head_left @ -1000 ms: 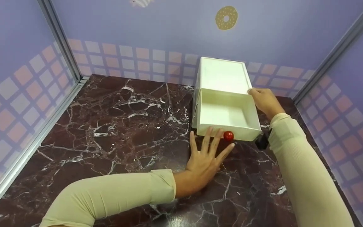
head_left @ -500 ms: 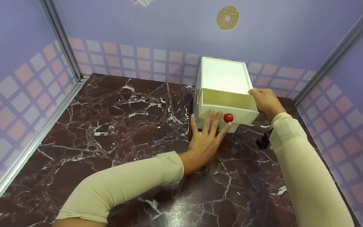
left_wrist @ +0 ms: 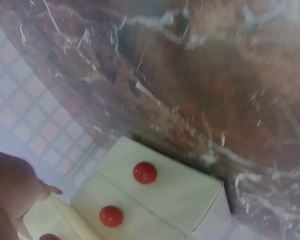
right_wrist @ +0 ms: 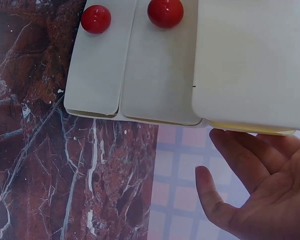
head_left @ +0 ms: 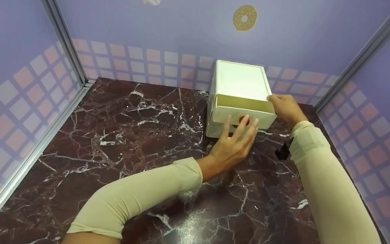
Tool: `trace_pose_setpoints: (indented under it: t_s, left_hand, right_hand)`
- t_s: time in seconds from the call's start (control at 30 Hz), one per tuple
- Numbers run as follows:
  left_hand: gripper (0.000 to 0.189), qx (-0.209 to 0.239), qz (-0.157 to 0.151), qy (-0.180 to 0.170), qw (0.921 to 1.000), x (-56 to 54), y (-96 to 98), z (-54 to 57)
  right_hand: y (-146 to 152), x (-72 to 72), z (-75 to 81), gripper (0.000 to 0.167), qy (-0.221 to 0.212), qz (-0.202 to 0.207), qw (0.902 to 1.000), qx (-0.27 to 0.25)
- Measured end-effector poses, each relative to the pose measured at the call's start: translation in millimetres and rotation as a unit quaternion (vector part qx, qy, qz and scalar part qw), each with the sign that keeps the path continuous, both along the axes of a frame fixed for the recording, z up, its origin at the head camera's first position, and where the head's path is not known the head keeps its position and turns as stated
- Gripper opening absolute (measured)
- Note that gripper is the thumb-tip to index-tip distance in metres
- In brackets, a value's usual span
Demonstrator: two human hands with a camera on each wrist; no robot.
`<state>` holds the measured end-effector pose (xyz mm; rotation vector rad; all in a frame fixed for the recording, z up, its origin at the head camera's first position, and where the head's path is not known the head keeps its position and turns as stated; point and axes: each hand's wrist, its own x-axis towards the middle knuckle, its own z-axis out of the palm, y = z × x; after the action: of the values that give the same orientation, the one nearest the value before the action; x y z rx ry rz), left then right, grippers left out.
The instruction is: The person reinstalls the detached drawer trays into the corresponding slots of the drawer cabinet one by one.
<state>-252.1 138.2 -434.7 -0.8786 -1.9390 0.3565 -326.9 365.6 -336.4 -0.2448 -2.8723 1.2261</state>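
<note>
A white drawer unit (head_left: 240, 79) stands against the back wall, its top drawer (head_left: 223, 114) partly pulled out. My left hand (head_left: 234, 147) reaches that drawer's front with fingers extended, partly covering its red round knob (head_left: 244, 121). In the left wrist view, part of the hand (left_wrist: 12, 187) shows beside the top drawer. My right hand (head_left: 286, 108) rests at the unit's right front corner, thumb on the top edge. The right wrist view shows its fingers (right_wrist: 242, 157) fairly straight along the side. Two lower drawers are closed, each with a red knob (right_wrist: 96, 19).
The unit stands on a dark red marbled tabletop (head_left: 141, 135) with white veins. Purple walls with pink and white squares enclose it, a metal strip (head_left: 29, 159) running along the left edge. A small black object (head_left: 283, 150) sits by the right wrist.
The top drawer has slid inward, from far out to a narrow opening. My left hand has moved forward with it and shifted right over the knob. The right hand has stayed put.
</note>
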Motion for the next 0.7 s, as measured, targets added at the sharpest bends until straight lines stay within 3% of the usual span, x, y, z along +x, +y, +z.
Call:
trace_pose_setpoints:
  t_s: [0.07, 0.17, 0.27, 0.4, 0.57, 0.7]
  left_hand:
    - [0.040, 0.015, -0.044, 0.056, 0.9974, -9.5, 4.3, 3.1]
    - [0.034, 0.031, -0.081, 0.097, 0.9915, -25.3, 9.0, 8.3]
    - [0.033, 0.046, -0.108, 0.087, 0.9893, -36.7, 11.7, 12.0]
    - [0.032, 0.056, -0.132, 0.062, 0.9876, -41.8, 12.8, 14.3]
    - [0.028, 0.059, -0.138, 0.049, 0.9875, -40.1, 13.6, 14.8]
    - [0.025, 0.065, -0.138, 0.046, 0.9872, -44.7, 16.2, 15.7]
  right_hand:
    - [0, -0.1, 0.3, 0.052, 0.002, 0.001, 1.0000, 0.003]
    - [1, -0.6, 0.2, 0.052, 0.003, 0.000, 1.0000, 0.002]
    - [1, -0.4, -0.9, 0.050, 0.003, -0.002, 1.0000, -0.003]
    - [1, 0.5, -1.1, 0.050, 0.006, 0.000, 0.9999, -0.015]
    - [0, 0.3, -0.9, 0.050, 0.010, 0.001, 0.9998, -0.019]
    - [0, 1.1, -0.8, 0.051, 0.007, 0.001, 0.9999, -0.010]
